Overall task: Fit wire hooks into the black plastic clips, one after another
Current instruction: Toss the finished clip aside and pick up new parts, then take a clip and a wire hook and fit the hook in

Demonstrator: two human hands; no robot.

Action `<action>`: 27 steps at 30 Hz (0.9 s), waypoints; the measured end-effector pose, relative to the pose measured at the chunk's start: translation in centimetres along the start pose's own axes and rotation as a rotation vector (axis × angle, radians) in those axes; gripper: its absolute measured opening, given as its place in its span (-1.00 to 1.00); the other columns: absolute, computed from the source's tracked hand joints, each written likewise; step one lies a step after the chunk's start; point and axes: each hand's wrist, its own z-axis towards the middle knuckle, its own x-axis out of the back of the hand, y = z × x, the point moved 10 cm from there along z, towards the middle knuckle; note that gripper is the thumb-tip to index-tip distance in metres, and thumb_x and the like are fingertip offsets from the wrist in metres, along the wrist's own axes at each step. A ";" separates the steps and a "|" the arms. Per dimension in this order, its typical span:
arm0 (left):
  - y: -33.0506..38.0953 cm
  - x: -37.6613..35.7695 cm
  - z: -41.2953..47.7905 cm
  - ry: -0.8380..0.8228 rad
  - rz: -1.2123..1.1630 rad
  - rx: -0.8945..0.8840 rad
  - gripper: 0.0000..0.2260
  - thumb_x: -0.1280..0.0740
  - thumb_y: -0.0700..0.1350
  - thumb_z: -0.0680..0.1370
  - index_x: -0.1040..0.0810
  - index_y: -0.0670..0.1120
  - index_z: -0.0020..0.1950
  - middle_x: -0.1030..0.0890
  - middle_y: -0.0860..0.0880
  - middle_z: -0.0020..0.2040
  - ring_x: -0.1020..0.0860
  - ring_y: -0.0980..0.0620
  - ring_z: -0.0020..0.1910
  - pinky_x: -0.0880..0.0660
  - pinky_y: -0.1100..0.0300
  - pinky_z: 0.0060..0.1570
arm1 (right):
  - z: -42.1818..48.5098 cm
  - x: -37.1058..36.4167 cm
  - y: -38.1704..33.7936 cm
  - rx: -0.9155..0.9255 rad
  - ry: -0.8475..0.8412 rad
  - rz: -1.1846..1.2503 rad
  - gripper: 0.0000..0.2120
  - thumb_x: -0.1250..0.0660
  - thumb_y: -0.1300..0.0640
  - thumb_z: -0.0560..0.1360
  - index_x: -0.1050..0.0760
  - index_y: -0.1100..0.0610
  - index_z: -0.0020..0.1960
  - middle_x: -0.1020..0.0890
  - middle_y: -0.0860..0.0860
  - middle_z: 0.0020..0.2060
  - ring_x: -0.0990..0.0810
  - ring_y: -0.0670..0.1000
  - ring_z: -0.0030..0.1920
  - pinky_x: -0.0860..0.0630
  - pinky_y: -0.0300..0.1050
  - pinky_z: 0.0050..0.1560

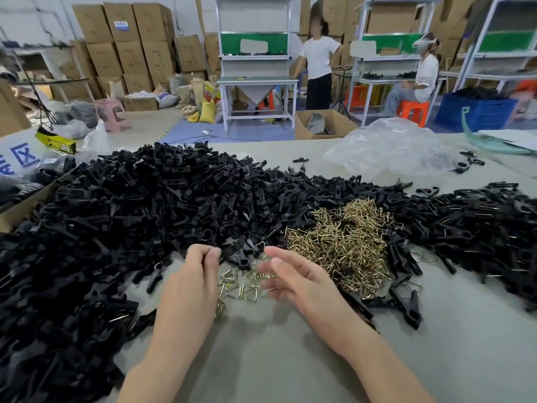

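A huge heap of black plastic clips (151, 199) covers the left and back of the table. A pile of brass-coloured wire hooks (343, 242) lies right of centre, with a few loose hooks (241, 286) scattered between my hands. My left hand (194, 274) has its fingers curled at the edge of the clip heap, pinching a black clip (241, 255) that has a wire hook sticking out of it. My right hand (290, 277) hovers just right of that clip, fingers spread and relaxed, holding nothing.
More black clips (479, 222) lie heaped at the right. A crumpled clear plastic bag (389, 146) sits at the back right. A cardboard box edge (17, 210) stands at the left. Bare table surface (276, 359) shows near me. Two people are by workbenches beyond.
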 end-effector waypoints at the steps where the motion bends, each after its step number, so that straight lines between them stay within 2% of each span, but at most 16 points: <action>1: 0.6 -0.6 -0.3 -0.040 -0.048 -0.012 -0.69 0.02 0.27 0.58 -0.40 0.13 -0.05 -0.56 0.12 -0.37 -0.53 0.11 -0.37 -0.39 0.07 -0.37 | 0.0 -0.5 0.1 0.008 -0.030 -0.016 -0.73 -0.36 0.00 0.58 -0.59 -0.08 0.27 -0.71 -0.01 0.11 -0.71 0.03 0.03 -0.62 -0.12 0.03; 3: 1.7 -2.6 -1.1 -0.169 -0.099 -0.035 -0.69 0.01 0.31 0.55 -0.41 0.18 -0.03 -0.58 0.30 -0.17 -0.56 0.21 -0.23 -0.46 0.14 -0.27 | -0.2 -1.5 -0.1 0.054 -0.078 -0.060 -0.75 -0.36 0.03 0.59 -0.58 -0.07 0.27 -0.71 -0.03 0.10 -0.70 0.01 0.02 -0.63 -0.09 0.05; 6: 2.5 -4.1 -1.6 -0.255 -0.079 -0.085 -0.72 -0.01 0.32 0.56 -0.42 0.21 0.00 -0.60 0.30 -0.16 -0.57 0.21 -0.22 -0.43 0.19 -0.28 | -0.2 -1.0 -0.9 0.137 -0.033 -0.126 -0.83 -0.33 0.03 0.60 -0.62 0.02 0.13 -0.71 0.03 0.01 -0.69 0.04 -0.01 -0.65 -0.05 0.03; 7: 2.4 -3.9 -1.4 -0.240 -0.055 -0.090 -0.72 -0.02 0.30 0.59 -0.42 0.21 -0.01 -0.60 0.25 -0.19 -0.55 0.19 -0.22 -0.42 0.19 -0.28 | -0.1 -0.5 -1.0 0.140 -0.003 -0.111 -0.80 -0.33 0.00 0.58 -0.62 0.06 0.12 -0.72 0.04 0.01 -0.70 0.04 -0.03 -0.66 -0.05 0.01; 9: 1.9 -2.1 -0.7 -0.103 0.098 -0.126 -0.69 -0.02 0.17 0.70 -0.49 0.14 -0.03 -0.58 0.12 -0.22 -0.53 0.11 -0.18 -0.45 0.08 -0.15 | 0.1 0.3 -0.7 0.115 0.036 -0.041 -0.72 -0.33 -0.04 0.54 -0.59 0.13 0.12 -0.72 0.04 0.00 -0.70 0.02 -0.08 -0.65 -0.11 -0.08; 10: 1.2 -0.7 -0.3 -0.002 0.241 -0.114 -0.68 -0.05 0.11 0.71 -0.55 0.06 -0.01 -0.59 0.08 -0.16 -0.53 -0.05 -0.11 -0.45 -0.02 -0.09 | 0.2 0.5 -0.6 0.103 0.039 -0.012 -0.70 -0.33 -0.05 0.54 -0.57 0.16 0.12 -0.72 0.03 -0.01 -0.69 0.01 -0.11 -0.63 -0.14 -0.13; 12: -1.8 2.5 0.2 0.191 0.504 0.056 -0.74 -0.25 0.02 0.66 -0.62 -0.13 0.06 -0.60 -0.19 -0.04 -0.52 -0.28 -0.06 -0.41 -0.14 -0.05 | 0.3 0.5 -0.5 0.088 0.028 0.013 -0.70 -0.33 -0.03 0.55 -0.57 0.18 0.13 -0.71 0.02 -0.05 -0.67 -0.01 -0.16 -0.61 -0.17 -0.18; 13: -3.3 3.8 0.1 0.232 0.599 0.150 -0.77 -0.35 -0.05 0.60 -0.62 -0.21 0.07 -0.58 -0.30 -0.03 -0.52 -0.34 -0.05 -0.39 -0.18 -0.06 | 0.3 0.5 -0.4 0.085 0.026 0.020 -0.71 -0.34 -0.01 0.56 -0.58 0.18 0.13 -0.71 0.02 -0.07 -0.66 -0.01 -0.17 -0.60 -0.17 -0.19; 15: -5.6 4.6 -0.1 0.186 0.683 0.253 -0.78 -0.42 -0.17 0.53 -0.62 -0.32 0.04 -0.57 -0.40 -0.08 -0.52 -0.40 -0.06 -0.35 -0.23 -0.05 | 0.3 0.5 -0.3 0.084 0.029 0.038 -0.72 -0.36 0.02 0.53 -0.59 0.18 0.14 -0.71 0.02 -0.10 -0.64 -0.02 -0.20 -0.60 -0.19 -0.18; 19: -6.8 4.1 -0.2 0.086 0.732 0.280 -0.84 -0.32 -0.20 0.59 -0.64 -0.27 -0.01 -0.63 -0.30 -0.14 -0.54 -0.33 -0.05 -0.30 -0.16 -0.01 | 0.4 0.5 0.0 0.065 0.018 0.058 -0.81 -0.32 0.21 0.60 -0.58 0.20 0.19 -0.71 0.02 -0.08 -0.65 -0.04 -0.16 -0.62 -0.19 -0.06; 21: -6.2 4.4 0.1 0.117 0.605 0.259 -0.86 -0.31 -0.16 0.60 -0.61 -0.20 0.04 -0.65 -0.24 -0.15 -0.55 -0.29 -0.07 -0.33 -0.13 0.00 | 0.4 0.6 0.3 0.043 0.019 0.058 -0.80 -0.27 0.30 0.63 -0.57 0.20 0.22 -0.72 0.03 -0.06 -0.65 -0.05 -0.12 -0.60 -0.20 -0.03; 23: -4.6 4.3 0.4 0.149 0.197 0.206 -0.94 -0.33 -0.11 0.61 -0.56 -0.05 0.05 -0.68 -0.07 -0.16 -0.59 -0.13 -0.13 -0.44 -0.01 -0.04 | 0.5 0.6 0.4 0.032 0.024 0.055 -0.78 -0.26 0.32 0.63 -0.55 0.20 0.24 -0.73 0.04 -0.04 -0.66 -0.04 -0.12 -0.61 -0.19 -0.02; 25: -2.0 2.6 0.3 0.083 -0.211 0.164 -0.93 -0.38 -0.10 0.59 -0.54 0.07 -0.03 -0.66 0.06 -0.20 -0.57 0.10 -0.25 -0.47 0.31 -0.18 | 0.5 0.5 0.4 0.028 0.021 0.050 -0.76 -0.29 0.31 0.62 -0.53 0.17 0.26 -0.73 0.06 -0.03 -0.66 -0.03 -0.14 -0.63 -0.16 -0.02; 27: 0.8 -0.1 -0.3 -0.053 -0.386 0.086 -0.88 -0.41 -0.12 0.57 -0.57 0.11 -0.02 -0.66 0.19 -0.13 -0.60 0.19 -0.18 -0.46 0.43 -0.17 | 0.5 0.3 0.3 0.032 0.013 0.033 -0.74 -0.35 0.27 0.58 -0.53 0.13 0.26 -0.74 0.07 -0.03 -0.67 -0.03 -0.14 -0.63 -0.16 -0.03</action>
